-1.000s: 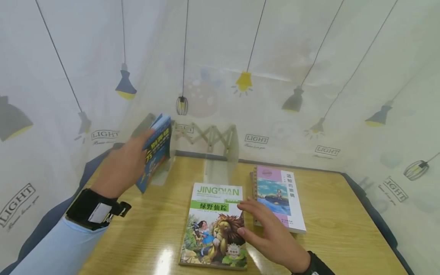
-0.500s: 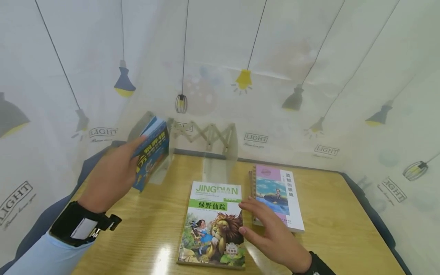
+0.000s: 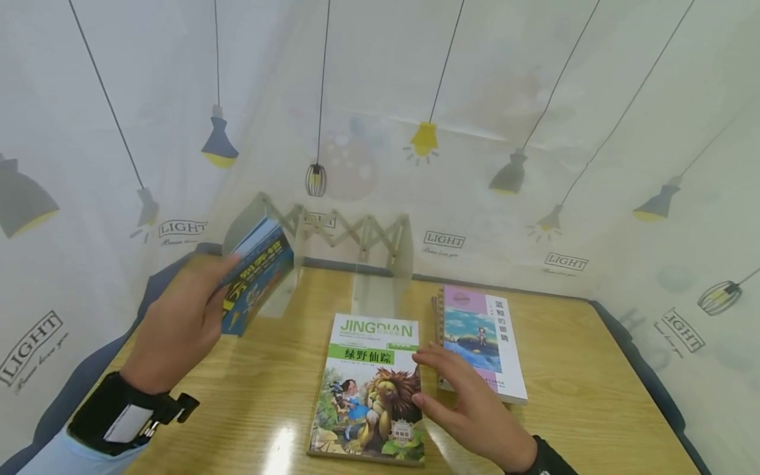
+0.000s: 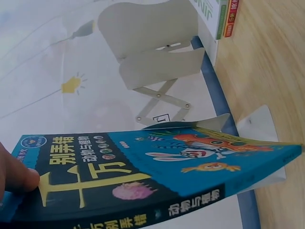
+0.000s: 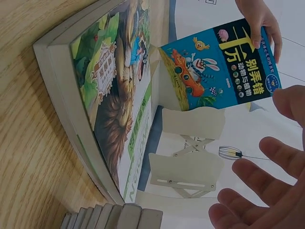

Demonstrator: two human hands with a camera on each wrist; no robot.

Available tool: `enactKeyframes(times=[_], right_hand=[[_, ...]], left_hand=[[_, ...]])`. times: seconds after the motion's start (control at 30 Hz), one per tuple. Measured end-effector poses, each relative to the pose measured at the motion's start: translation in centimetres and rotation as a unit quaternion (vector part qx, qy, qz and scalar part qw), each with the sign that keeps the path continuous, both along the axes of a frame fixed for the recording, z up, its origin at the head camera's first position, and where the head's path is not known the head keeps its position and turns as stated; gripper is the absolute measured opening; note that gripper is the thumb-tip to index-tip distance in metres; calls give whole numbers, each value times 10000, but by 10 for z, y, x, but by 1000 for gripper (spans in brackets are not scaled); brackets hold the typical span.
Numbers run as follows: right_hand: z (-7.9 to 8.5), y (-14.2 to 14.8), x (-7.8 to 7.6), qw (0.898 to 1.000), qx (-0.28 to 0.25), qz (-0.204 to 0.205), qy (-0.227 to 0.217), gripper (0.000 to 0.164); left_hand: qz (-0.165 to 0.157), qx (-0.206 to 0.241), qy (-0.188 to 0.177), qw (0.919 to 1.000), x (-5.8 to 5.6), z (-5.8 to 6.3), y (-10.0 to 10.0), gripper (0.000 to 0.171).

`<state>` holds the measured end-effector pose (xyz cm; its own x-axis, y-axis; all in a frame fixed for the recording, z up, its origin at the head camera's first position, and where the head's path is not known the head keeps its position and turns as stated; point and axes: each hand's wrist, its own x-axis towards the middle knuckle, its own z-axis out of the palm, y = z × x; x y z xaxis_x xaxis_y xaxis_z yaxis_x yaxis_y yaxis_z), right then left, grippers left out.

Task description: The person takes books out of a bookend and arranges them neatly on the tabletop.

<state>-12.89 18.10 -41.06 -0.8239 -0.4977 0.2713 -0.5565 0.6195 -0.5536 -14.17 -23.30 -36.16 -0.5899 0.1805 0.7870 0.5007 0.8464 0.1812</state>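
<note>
My left hand grips a blue book by its upper edge, thumb on the front cover. The book leans to the right, its lower end close to the left plate of a pale metal expanding bookend. In the left wrist view, the cover shows a rabbit in an orange car. My right hand, fingers spread and loosely bent, hovers by the right edge of a green-and-white book with a lion on it. More books lie under that one in the right wrist view.
A pink-and-white book lies on a pile at the right; its left side looks spiral-like. The wooden table has a dark blue edge. A pale curtain printed with lamps hangs behind.
My left hand has drawn back toward the lower left with the blue book, which now tilts further to the right. My right hand has stayed in place.
</note>
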Motion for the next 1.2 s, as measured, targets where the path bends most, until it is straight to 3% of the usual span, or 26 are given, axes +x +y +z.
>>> enactKeyframes(times=[0.3, 0.53, 0.7, 1.0, 1.2], right_hand=[[0, 1, 0, 9996, -51, -22, -272, 48], [-1, 1, 0, 9997, -79, 10, -228, 47], [-2, 1, 0, 9998, -96, 29, -173, 48], [-3, 3, 2, 9994, -132, -32, -316, 49], [-4, 1, 1, 9997, -184, 7, -140, 58]], left_hand=[[-113, -287, 170, 9994, 23, 15, 5, 63], [-142, -517, -108, 9985, 38, 26, 7, 71], [-196, -618, -222, 9976, 47, 32, 9, 51], [-491, -714, 193, 9960, 65, 43, 28, 48], [-1009, -583, -60, 9932, 73, 41, 48, 45]])
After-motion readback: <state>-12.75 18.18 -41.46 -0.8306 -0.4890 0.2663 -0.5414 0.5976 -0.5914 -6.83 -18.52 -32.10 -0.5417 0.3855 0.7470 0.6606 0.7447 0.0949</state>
